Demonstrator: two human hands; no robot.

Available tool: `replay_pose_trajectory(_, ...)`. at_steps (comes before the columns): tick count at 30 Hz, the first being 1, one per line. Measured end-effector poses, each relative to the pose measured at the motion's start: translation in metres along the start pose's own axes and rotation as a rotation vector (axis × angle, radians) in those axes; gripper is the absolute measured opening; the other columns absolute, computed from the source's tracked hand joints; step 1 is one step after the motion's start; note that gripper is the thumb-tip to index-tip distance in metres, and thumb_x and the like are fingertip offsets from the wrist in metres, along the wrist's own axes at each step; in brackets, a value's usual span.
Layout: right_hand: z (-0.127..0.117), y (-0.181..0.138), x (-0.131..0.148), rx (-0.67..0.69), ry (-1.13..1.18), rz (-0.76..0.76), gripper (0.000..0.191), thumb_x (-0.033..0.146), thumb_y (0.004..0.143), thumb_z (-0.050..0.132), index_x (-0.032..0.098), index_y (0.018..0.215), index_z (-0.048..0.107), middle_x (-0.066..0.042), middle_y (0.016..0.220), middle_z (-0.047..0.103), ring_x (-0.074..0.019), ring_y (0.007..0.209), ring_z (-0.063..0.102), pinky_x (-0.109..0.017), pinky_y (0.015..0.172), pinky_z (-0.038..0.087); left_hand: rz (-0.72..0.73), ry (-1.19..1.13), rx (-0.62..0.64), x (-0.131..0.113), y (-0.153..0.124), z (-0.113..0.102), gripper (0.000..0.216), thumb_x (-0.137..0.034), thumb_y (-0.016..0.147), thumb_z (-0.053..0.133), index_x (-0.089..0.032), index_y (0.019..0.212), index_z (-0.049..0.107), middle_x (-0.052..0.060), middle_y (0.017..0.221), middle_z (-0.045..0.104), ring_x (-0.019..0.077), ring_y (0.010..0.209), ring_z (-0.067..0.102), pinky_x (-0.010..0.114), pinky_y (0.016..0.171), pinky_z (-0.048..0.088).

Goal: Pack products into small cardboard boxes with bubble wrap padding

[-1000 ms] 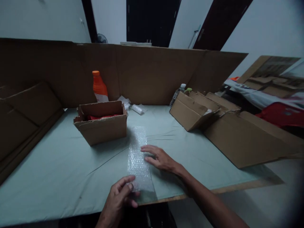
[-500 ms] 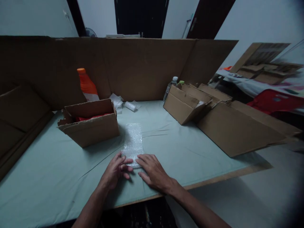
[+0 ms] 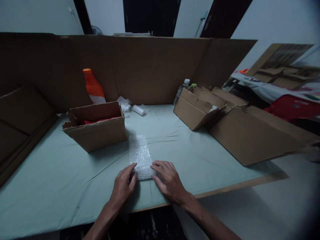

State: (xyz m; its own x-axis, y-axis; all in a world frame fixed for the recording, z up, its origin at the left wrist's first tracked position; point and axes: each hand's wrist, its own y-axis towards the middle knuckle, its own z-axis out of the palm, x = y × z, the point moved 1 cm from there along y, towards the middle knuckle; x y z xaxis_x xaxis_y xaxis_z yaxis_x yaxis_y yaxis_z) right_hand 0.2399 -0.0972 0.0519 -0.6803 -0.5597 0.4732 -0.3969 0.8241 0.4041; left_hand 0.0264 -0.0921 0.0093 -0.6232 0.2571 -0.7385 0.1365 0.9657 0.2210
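Observation:
A strip of clear bubble wrap (image 3: 139, 151) lies flat on the pale green table (image 3: 62, 173), running away from me. Its near end is folded or rolled up into a thicker bundle between my hands. My left hand (image 3: 123, 185) grips that bundle from the left, fingers curled against it. My right hand (image 3: 168, 180) presses on it from the right, fingertips on the wrap. Both hands sit close to the table's front edge.
An open cardboard box (image 3: 96, 128) with something red inside stands just left of the wrap, an orange bottle (image 3: 92, 87) behind it. Small wrapped rolls (image 3: 138, 109) lie at the back. Cardboard boxes (image 3: 197, 110), a flat sheet (image 3: 252, 136) and a water bottle (image 3: 182, 89) fill the right; a cardboard wall (image 3: 155, 66) runs behind.
The near end of the bubble wrap has been folded up, so the strip looks shorter. Both hands came together on that end; earlier the right hand lay flat farther up the strip.

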Motion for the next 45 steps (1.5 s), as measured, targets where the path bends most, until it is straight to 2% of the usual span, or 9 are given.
replay_pose_trajectory(6,0.015,0.013,0.0,0.198,-0.128,-0.093,0.026,0.016,0.088,0.065,0.02,0.113,0.065,-0.011,0.117,0.07,-0.0277,0.109,0.06,-0.046,0.094,0.043,0.159,0.169,-0.187,-0.004,0.0,-0.005,0.036,-0.02,0.088,0.052,-0.018,0.123,0.063,0.014,0.128,0.063,0.0284,0.117,0.058,0.049,0.099,0.049)
replay_pose_trajectory(10,0.017,0.015,-0.003,0.225,0.036,-0.036,0.019,0.017,0.092,0.062,0.022,0.111,0.067,-0.006,0.103,0.075,-0.0219,0.096,0.065,-0.041,0.091,0.044,0.227,0.115,-0.07,-0.004,-0.028,-0.013,0.039,-0.018,0.089,0.052,-0.021,0.127,0.061,0.012,0.117,0.069,0.0263,0.11,0.061,0.047,0.096,0.05)
replay_pose_trajectory(16,0.003,0.001,0.006,0.159,0.028,-0.031,0.03,0.017,0.091,0.06,0.022,0.12,0.064,-0.01,0.121,0.069,-0.0258,0.11,0.062,-0.045,0.094,0.046,0.013,0.083,-0.018,-0.002,-0.031,-0.017,0.038,-0.028,0.091,0.052,-0.02,0.127,0.06,0.009,0.098,0.071,0.0236,0.087,0.064,0.043,0.082,0.053)
replay_pose_trajectory(21,0.014,0.012,0.009,0.193,-0.139,-0.12,0.033,0.016,0.085,0.068,0.021,0.118,0.064,-0.013,0.127,0.065,-0.0306,0.116,0.057,-0.049,0.095,0.045,0.03,0.226,-0.134,0.001,-0.006,-0.015,0.034,-0.026,0.09,0.053,-0.019,0.122,0.063,0.011,0.105,0.07,0.0275,0.098,0.063,0.047,0.088,0.051)
replay_pose_trajectory(24,0.02,0.021,0.007,0.246,-0.079,-0.083,0.026,0.017,0.088,0.067,0.02,0.114,0.066,-0.009,0.112,0.072,-0.0265,0.104,0.062,-0.045,0.092,0.046,0.128,0.159,-0.153,0.001,-0.016,-0.018,0.035,-0.027,0.089,0.055,-0.021,0.123,0.062,0.011,0.121,0.066,0.0271,0.111,0.061,0.045,0.095,0.05)
replay_pose_trajectory(27,0.019,0.02,0.009,0.309,0.079,-0.068,0.026,0.021,0.092,0.064,0.021,0.119,0.065,-0.005,0.106,0.075,-0.022,0.097,0.065,-0.041,0.093,0.046,0.146,0.068,-0.059,0.001,-0.038,-0.023,0.037,-0.028,0.091,0.055,-0.022,0.127,0.059,0.01,0.113,0.069,0.0242,0.103,0.064,0.042,0.09,0.052)
replay_pose_trajectory(36,0.019,0.015,0.027,0.275,-0.077,-0.115,0.034,0.023,0.086,0.069,0.022,0.12,0.063,-0.012,0.124,0.066,-0.0302,0.11,0.058,-0.047,0.094,0.045,-0.104,0.08,-0.136,0.009,-0.019,-0.025,0.038,-0.034,0.088,0.055,-0.018,0.121,0.063,0.011,0.102,0.069,0.0286,0.096,0.062,0.049,0.088,0.05)
replay_pose_trajectory(42,0.035,0.029,0.019,0.167,0.225,0.155,0.027,0.021,0.092,0.061,0.019,0.117,0.068,-0.009,0.112,0.074,-0.0246,0.102,0.066,-0.042,0.094,0.047,-0.483,-0.529,-0.253,0.004,-0.033,-0.03,0.078,-0.05,0.077,0.067,-0.017,0.143,0.04,0.013,0.122,0.061,0.0232,0.1,0.063,0.038,0.088,0.052)
replay_pose_trajectory(45,0.035,0.029,0.026,0.249,0.431,0.184,0.025,0.026,0.09,0.063,0.022,0.113,0.071,-0.007,0.11,0.074,-0.0234,0.104,0.065,-0.039,0.097,0.048,-0.581,-0.822,-0.184,-0.009,-0.041,-0.038,0.091,-0.049,0.074,0.072,-0.018,0.149,0.032,0.006,0.102,0.066,0.0185,0.089,0.064,0.03,0.082,0.051)
